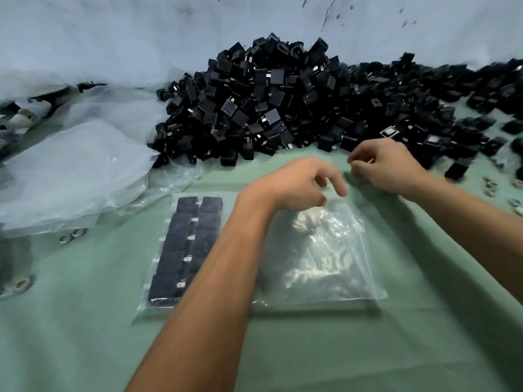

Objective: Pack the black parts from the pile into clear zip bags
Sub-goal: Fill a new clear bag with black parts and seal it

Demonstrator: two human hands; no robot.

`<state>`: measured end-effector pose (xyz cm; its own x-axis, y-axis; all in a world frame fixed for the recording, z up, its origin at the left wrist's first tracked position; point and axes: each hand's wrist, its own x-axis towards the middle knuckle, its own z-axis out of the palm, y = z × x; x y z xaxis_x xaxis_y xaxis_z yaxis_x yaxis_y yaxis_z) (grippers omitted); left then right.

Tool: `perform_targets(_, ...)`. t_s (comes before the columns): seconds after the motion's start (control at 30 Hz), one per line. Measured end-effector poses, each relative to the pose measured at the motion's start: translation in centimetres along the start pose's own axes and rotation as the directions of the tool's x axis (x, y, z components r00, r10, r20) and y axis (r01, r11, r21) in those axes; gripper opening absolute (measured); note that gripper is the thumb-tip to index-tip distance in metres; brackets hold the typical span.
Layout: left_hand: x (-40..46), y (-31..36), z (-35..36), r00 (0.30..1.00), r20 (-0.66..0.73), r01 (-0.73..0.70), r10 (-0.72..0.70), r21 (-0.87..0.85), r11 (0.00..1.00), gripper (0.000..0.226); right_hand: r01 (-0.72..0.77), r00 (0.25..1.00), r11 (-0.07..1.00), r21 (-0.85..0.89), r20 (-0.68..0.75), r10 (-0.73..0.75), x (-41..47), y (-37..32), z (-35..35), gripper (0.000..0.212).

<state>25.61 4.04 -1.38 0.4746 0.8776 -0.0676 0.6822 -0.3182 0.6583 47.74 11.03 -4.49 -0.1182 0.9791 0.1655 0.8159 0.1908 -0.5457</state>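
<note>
- Filled zip bag (181, 250), lower centre-left on the table (368, 349): two columns of black parts, five each.
- Empty zip bag (319, 256), beside it to the right.
- Left hand (297, 185) pinches its top edge; right hand (387, 165) curled, blurred, grip unclear.
- Pile (283, 100), upper centre.

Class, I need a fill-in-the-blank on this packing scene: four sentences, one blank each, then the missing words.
1. The pile of parts is ____ in colour.
2. The filled bag holds parts in ____ columns.
3. The cloth on the table is ____.
4. The empty bag lies to the ____ of the filled one.

Missing words: black; two; green; right
</note>
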Motion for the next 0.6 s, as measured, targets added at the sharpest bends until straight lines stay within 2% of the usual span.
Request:
perform_targets(0.03,0.1,0.4,0.3,1.000,0.022,-0.014,0.013,0.033,0.999,0.048,0.089,0.995,0.989,-0.115,-0.024,-0.093,0.7,-0.3,0.5,0.012)
perform_targets(0.1,0.2,0.9,0.7,0.999,0.046,-0.022,0.018,0.076,0.997,0.064,0.240,0.969,0.923,-0.301,0.027,-0.244,2.2,-0.5,1.4,0.034)
perform_targets(0.17,0.2,1.1,0.8,0.998,0.058,-0.018,0.013,0.084,0.996,0.071,0.308,0.951,0.856,-0.415,0.122,-0.283,3.4,-0.7,2.2,0.054)
perform_targets(0.23,0.3,1.1,0.8,0.998,0.066,-0.028,0.021,0.106,0.994,0.070,0.341,0.940,0.802,-0.491,0.203,-0.275,4.2,-0.7,2.8,0.062)
perform_targets(0.3,0.3,0.9,0.6,0.997,0.068,-0.038,0.032,0.101,0.994,0.060,0.344,0.939,0.783,-0.518,0.208,-0.274,4.5,-0.6,3.0,0.061)
perform_targets(0.43,0.1,-0.1,0.0,0.998,0.035,-0.044,0.042,0.042,0.998,0.033,0.237,0.971,0.843,-0.482,0.098,-0.218,4.3,-1.0,2.7,0.043)
perform_targets(0.5,-0.1,-0.5,-0.4,0.999,0.037,-0.020,0.019,0.018,1.000,0.027,0.180,0.984,0.887,-0.426,0.066,-0.167,3.8,-0.9,2.2,0.038)
perform_targets(0.6,-0.5,-0.8,-0.9,0.999,0.045,0.000,0.000,0.002,1.000,0.023,0.207,0.977,0.910,-0.359,0.019,-0.214,1.6,-0.4,1.3,0.031)
